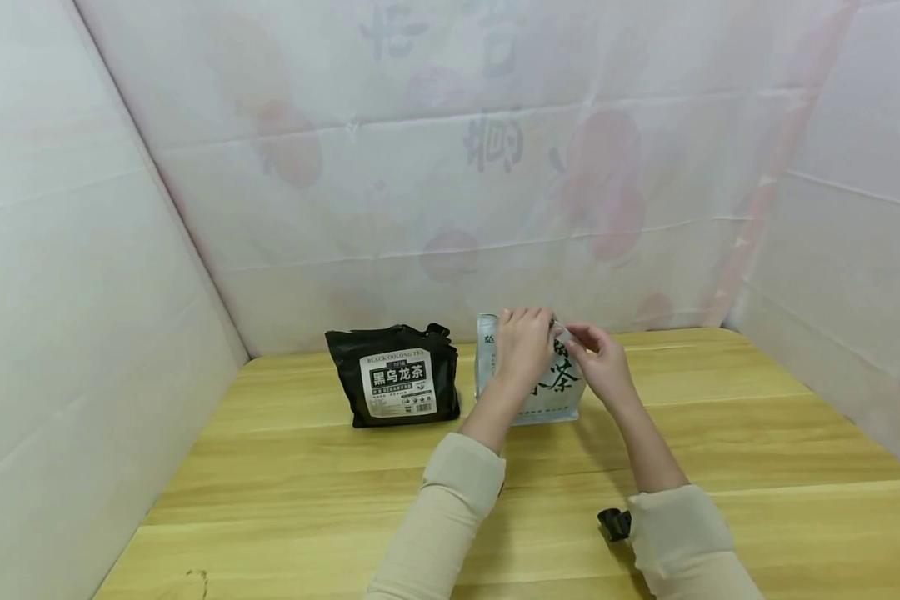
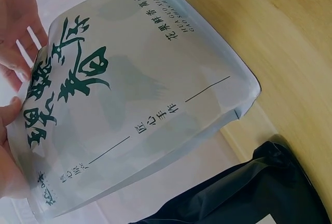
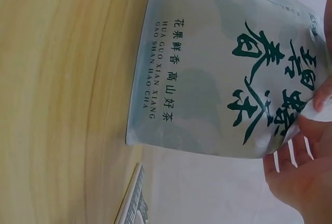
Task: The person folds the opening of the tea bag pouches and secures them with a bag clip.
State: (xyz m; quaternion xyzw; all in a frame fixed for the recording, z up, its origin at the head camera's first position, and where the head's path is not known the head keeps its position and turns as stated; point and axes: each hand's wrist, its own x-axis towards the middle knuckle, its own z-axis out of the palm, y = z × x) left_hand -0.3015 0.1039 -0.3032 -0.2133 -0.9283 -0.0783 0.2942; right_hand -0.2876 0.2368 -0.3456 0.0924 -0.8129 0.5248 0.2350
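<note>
A pale blue-grey tea bag (image 1: 528,408) with dark green characters stands upright on the table. My left hand (image 1: 527,346) grips its top edge, covering part of the front. At the top right corner, my right hand (image 1: 598,363) pinches the edge between thumb and fingers. The right wrist view shows the right hand (image 3: 306,177) at that corner, with the film bent near its fingertips. In the left wrist view, the left thumb (image 2: 9,111) lies against the printed front of the tea bag (image 2: 129,89). The bag's opening is hidden from sight.
A black oolong tea bag (image 1: 393,379) with a white label stands to the left of the pale one. Both are on a wood-grain table (image 1: 307,500). Pale printed cloth (image 1: 390,192) hangs behind and on both sides. A small black object (image 1: 615,524) sits by the right cuff.
</note>
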